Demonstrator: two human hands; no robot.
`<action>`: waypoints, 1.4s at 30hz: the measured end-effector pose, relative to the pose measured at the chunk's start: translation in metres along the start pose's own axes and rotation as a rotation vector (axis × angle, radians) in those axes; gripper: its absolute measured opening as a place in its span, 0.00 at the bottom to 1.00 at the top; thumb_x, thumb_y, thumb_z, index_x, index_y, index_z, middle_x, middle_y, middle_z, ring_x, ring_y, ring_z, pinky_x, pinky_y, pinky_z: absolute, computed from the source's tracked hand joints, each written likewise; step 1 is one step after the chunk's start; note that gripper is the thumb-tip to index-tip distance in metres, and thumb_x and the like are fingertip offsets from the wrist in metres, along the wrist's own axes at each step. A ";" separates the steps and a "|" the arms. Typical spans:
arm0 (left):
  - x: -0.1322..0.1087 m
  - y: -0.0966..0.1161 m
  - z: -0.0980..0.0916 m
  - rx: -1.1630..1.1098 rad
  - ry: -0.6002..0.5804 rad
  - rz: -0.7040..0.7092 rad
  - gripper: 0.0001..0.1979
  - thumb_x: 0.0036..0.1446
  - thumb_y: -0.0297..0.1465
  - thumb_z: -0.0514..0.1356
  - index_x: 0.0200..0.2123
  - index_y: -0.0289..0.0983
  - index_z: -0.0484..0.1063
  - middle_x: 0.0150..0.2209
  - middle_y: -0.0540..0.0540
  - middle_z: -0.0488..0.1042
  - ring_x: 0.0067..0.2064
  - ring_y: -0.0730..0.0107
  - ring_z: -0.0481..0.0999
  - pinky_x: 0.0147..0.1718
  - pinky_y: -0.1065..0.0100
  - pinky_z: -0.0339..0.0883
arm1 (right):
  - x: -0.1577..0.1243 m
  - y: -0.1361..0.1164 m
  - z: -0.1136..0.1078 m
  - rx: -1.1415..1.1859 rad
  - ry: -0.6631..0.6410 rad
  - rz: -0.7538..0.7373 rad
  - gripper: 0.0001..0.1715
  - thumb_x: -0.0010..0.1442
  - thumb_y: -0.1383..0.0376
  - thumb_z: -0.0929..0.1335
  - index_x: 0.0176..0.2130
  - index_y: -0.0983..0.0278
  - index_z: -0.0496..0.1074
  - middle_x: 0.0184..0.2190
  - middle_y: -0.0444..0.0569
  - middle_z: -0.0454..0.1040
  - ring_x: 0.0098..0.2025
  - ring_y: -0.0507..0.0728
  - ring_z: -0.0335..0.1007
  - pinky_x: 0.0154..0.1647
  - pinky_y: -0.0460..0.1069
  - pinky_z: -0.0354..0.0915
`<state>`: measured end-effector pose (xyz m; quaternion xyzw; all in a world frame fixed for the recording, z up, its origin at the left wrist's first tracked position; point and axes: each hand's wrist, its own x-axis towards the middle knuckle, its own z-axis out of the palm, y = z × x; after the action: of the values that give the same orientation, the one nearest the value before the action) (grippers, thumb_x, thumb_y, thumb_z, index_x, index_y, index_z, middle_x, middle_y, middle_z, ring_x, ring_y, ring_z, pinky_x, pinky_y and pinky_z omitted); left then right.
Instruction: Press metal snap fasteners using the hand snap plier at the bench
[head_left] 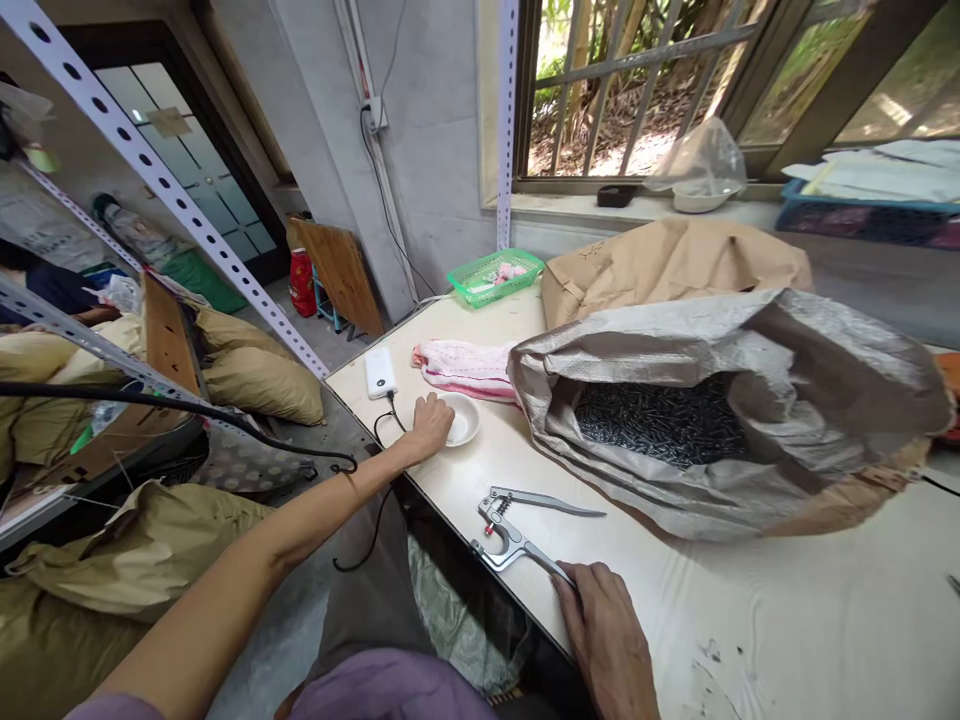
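Note:
At the left side of the table, my left hand (pixel 433 425) reaches over the rim of a small white bowl (pixel 466 421), its fingers bent together; what they hold, if anything, is hidden. My right hand (pixel 606 625) lies at the table's front edge, with thumb and fingers closed round the end of one handle of the silver hand pliers (pixel 512 541). The pliers rest on the table with their handles spread, a spring and a small red part near the jaws. Right of the bowl, a grey woven sack (pixel 630 345) lies open, showing many small dark metal pieces (pixel 664 420).
A white power bank (pixel 380 373) with a black cable lies beyond my left hand. A pink and white cloth (pixel 469 368) and a green basket (pixel 495 278) are further back. Brown paper (pixel 675 265) stands behind the sack. Metal shelf posts rise at left; a person sits far left.

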<state>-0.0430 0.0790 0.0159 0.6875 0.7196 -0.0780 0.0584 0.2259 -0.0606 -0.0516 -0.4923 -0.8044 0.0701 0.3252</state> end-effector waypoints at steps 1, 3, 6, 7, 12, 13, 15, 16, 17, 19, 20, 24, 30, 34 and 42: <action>-0.001 0.000 0.000 0.000 0.001 0.010 0.13 0.55 0.17 0.51 0.35 0.31 0.74 0.40 0.35 0.74 0.50 0.52 0.65 0.45 0.57 0.58 | 0.000 -0.001 0.000 0.000 0.004 -0.002 0.11 0.64 0.60 0.59 0.36 0.61 0.66 0.28 0.47 0.67 0.31 0.55 0.63 0.33 0.50 0.61; -0.003 -0.002 -0.001 -0.003 0.006 0.029 0.13 0.55 0.18 0.51 0.34 0.32 0.75 0.39 0.36 0.74 0.49 0.51 0.65 0.43 0.57 0.59 | 0.001 -0.002 -0.001 -0.003 0.009 0.000 0.12 0.64 0.59 0.58 0.35 0.60 0.66 0.27 0.48 0.67 0.31 0.55 0.63 0.33 0.51 0.61; -0.005 -0.004 0.000 -0.004 0.022 0.061 0.13 0.55 0.20 0.51 0.35 0.35 0.75 0.38 0.38 0.74 0.47 0.53 0.66 0.42 0.57 0.60 | 0.001 -0.003 -0.002 -0.005 0.010 0.008 0.13 0.65 0.58 0.58 0.35 0.60 0.66 0.27 0.48 0.67 0.30 0.55 0.63 0.32 0.50 0.61; -0.004 -0.004 0.000 -0.004 0.028 0.073 0.13 0.55 0.20 0.51 0.35 0.36 0.75 0.39 0.38 0.74 0.47 0.53 0.66 0.43 0.56 0.60 | 0.001 -0.003 -0.002 -0.004 0.010 0.008 0.13 0.65 0.58 0.58 0.35 0.60 0.66 0.27 0.48 0.66 0.30 0.55 0.63 0.32 0.50 0.61; -0.001 -0.004 0.002 -0.012 0.050 0.145 0.13 0.55 0.20 0.51 0.34 0.35 0.74 0.41 0.37 0.73 0.49 0.55 0.65 0.44 0.58 0.61 | 0.001 -0.002 -0.001 -0.001 0.010 0.002 0.13 0.65 0.58 0.58 0.35 0.61 0.66 0.27 0.48 0.67 0.31 0.55 0.63 0.33 0.51 0.61; 0.001 -0.005 0.002 -0.018 0.055 0.159 0.12 0.55 0.20 0.51 0.34 0.35 0.74 0.42 0.37 0.73 0.49 0.55 0.65 0.44 0.59 0.61 | 0.001 -0.002 -0.001 -0.003 0.015 0.000 0.13 0.65 0.58 0.58 0.35 0.61 0.66 0.28 0.48 0.67 0.31 0.55 0.63 0.33 0.51 0.61; 0.003 -0.007 0.004 -0.036 0.062 0.178 0.12 0.53 0.21 0.52 0.36 0.35 0.74 0.41 0.38 0.72 0.48 0.56 0.66 0.42 0.61 0.63 | 0.001 -0.003 -0.001 -0.004 0.015 0.002 0.13 0.65 0.59 0.58 0.35 0.61 0.66 0.28 0.47 0.67 0.31 0.54 0.63 0.33 0.50 0.61; 0.005 -0.009 0.006 -0.048 0.064 0.184 0.12 0.52 0.21 0.53 0.36 0.35 0.73 0.40 0.39 0.73 0.47 0.57 0.67 0.42 0.62 0.63 | 0.001 -0.003 -0.002 -0.003 0.010 0.008 0.13 0.65 0.59 0.58 0.35 0.61 0.66 0.28 0.48 0.67 0.31 0.54 0.63 0.33 0.50 0.61; 0.006 -0.011 0.007 -0.060 0.066 0.188 0.12 0.51 0.21 0.53 0.37 0.35 0.73 0.39 0.40 0.73 0.46 0.58 0.68 0.41 0.63 0.64 | 0.001 -0.004 -0.003 -0.001 0.003 0.018 0.13 0.65 0.58 0.58 0.35 0.61 0.66 0.28 0.48 0.67 0.32 0.54 0.63 0.33 0.50 0.61; 0.009 -0.015 0.009 -0.085 0.071 0.195 0.14 0.50 0.21 0.53 0.38 0.35 0.73 0.39 0.41 0.73 0.45 0.59 0.69 0.41 0.64 0.64 | 0.002 -0.006 -0.004 0.001 -0.008 0.033 0.13 0.65 0.58 0.58 0.34 0.61 0.66 0.29 0.48 0.67 0.32 0.54 0.63 0.34 0.50 0.61; 0.011 -0.017 0.009 -0.097 0.075 0.198 0.15 0.49 0.21 0.53 0.39 0.35 0.73 0.39 0.42 0.73 0.45 0.60 0.69 0.42 0.65 0.64 | 0.002 -0.006 -0.005 0.002 -0.009 0.035 0.13 0.65 0.58 0.58 0.35 0.61 0.66 0.29 0.48 0.67 0.32 0.54 0.63 0.34 0.50 0.61; 0.012 -0.023 0.011 -0.138 0.088 0.215 0.15 0.49 0.19 0.52 0.37 0.35 0.74 0.38 0.42 0.74 0.45 0.61 0.69 0.43 0.66 0.64 | 0.002 -0.007 -0.005 0.004 -0.007 0.026 0.13 0.65 0.58 0.58 0.34 0.60 0.66 0.28 0.47 0.67 0.32 0.54 0.63 0.33 0.50 0.61; 0.012 -0.024 0.010 -0.184 0.114 0.236 0.12 0.47 0.20 0.53 0.33 0.34 0.74 0.36 0.42 0.74 0.41 0.62 0.70 0.40 0.66 0.65 | 0.000 -0.004 -0.002 0.001 -0.007 0.033 0.14 0.65 0.58 0.58 0.34 0.61 0.66 0.28 0.48 0.66 0.31 0.55 0.63 0.33 0.50 0.61; 0.011 -0.022 -0.001 -0.234 0.167 0.248 0.14 0.48 0.20 0.52 0.36 0.34 0.73 0.37 0.43 0.74 0.42 0.64 0.70 0.43 0.65 0.65 | 0.000 -0.004 -0.002 -0.015 -0.012 0.035 0.13 0.65 0.60 0.58 0.34 0.61 0.67 0.28 0.47 0.66 0.32 0.54 0.62 0.33 0.49 0.61; -0.074 0.012 0.007 -0.880 -0.077 0.202 0.10 0.52 0.34 0.59 0.33 0.34 0.76 0.31 0.47 0.77 0.32 0.70 0.73 0.33 0.72 0.64 | 0.001 -0.009 -0.001 -0.040 -0.060 0.067 0.13 0.65 0.61 0.57 0.33 0.61 0.66 0.28 0.47 0.66 0.32 0.54 0.61 0.35 0.50 0.60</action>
<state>-0.0278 0.0052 0.0227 0.6607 0.6110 0.2159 0.3790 0.2194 -0.0649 -0.0462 -0.5231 -0.7979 0.0796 0.2887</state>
